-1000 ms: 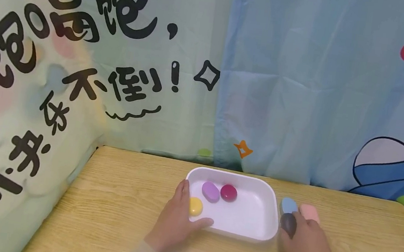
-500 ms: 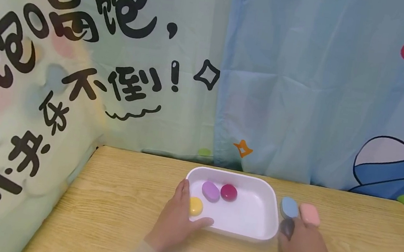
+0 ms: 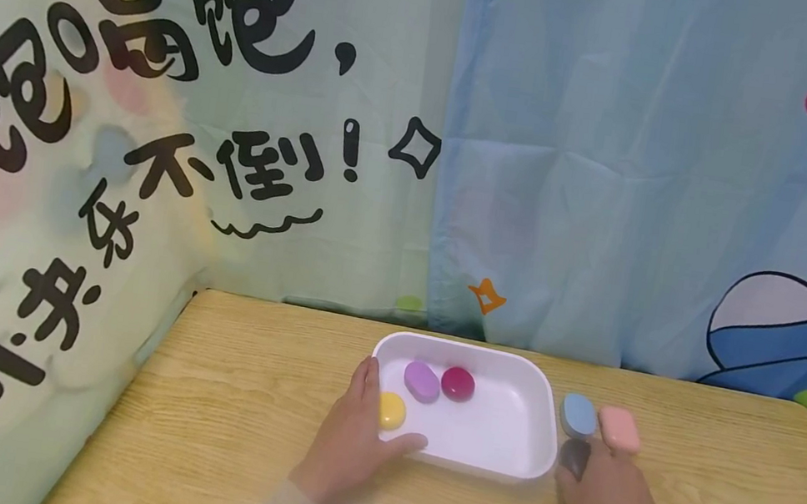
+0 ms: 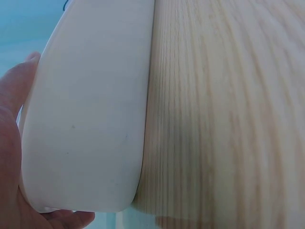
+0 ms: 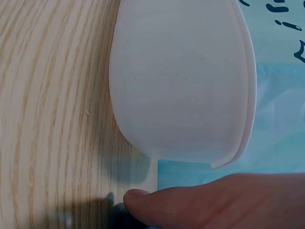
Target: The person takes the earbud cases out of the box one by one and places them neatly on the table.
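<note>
A white tray (image 3: 463, 346) stands on the wooden table (image 3: 227, 398). In it lie a yellow pebble (image 3: 392, 410), a purple one (image 3: 422, 381) and a magenta one (image 3: 458, 383). My left hand (image 3: 362, 422) grips the tray's near left corner, thumb along the front rim and fingers up the left side; the left wrist view shows the tray wall (image 4: 90, 119) against the palm. Right of the tray my right hand (image 3: 595, 477) holds a dark grey pebble (image 3: 575, 455), mostly covered by the fingers. A blue pebble (image 3: 578, 415) and a pink pebble (image 3: 619, 430) lie just beyond it.
Printed curtains hang behind the table: a green one (image 3: 236, 139) with black lettering on the left, a blue one (image 3: 645, 189) on the right. The green fabric bulges over the table's left edge. The right wrist view shows the tray's outer wall (image 5: 181, 81).
My right hand has drawn back a little toward me and closed over the dark pebble, so the pink pebble now shows fully. The left hand and tray have not moved.
</note>
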Available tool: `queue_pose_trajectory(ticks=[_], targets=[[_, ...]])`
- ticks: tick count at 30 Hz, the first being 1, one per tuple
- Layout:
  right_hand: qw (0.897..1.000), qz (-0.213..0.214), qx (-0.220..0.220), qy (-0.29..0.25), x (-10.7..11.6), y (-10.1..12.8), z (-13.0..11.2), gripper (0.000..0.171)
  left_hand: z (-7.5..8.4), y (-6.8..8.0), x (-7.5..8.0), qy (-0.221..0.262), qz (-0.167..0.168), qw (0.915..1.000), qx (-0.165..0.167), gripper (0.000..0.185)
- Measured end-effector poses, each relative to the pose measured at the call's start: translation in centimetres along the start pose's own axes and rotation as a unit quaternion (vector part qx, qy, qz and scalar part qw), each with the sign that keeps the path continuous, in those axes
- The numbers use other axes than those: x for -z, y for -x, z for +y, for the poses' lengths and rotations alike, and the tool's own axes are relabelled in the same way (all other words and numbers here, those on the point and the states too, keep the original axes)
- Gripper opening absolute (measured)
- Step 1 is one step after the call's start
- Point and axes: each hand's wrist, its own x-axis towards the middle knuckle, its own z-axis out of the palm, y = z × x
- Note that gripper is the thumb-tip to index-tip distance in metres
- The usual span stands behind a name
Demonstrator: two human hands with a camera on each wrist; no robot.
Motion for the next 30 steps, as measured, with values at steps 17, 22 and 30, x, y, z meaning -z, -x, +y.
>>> queue_pose_trajectory(ticks=[17,22,30], targets=[[0.999,-0.033,-0.036,-0.010,1.0,0.2,-0.1,0.078,-0.2,-0.2,0.0,0.001,0.000,1.0000,0.000,0.119],[0.999,-0.029,-0.031,-0.010,2.0,0.4,-0.9,0.074,-0.3,-0.2,-0.2,-0.003,0.003,1.0000,-0.004,0.120],[1.000,-0.002,-0.016,-0.006,2.7,0.5,-2.2,0.068,-0.3,-0.1,-0.1,-0.001,0.003,1.0000,-0.005,0.120]])
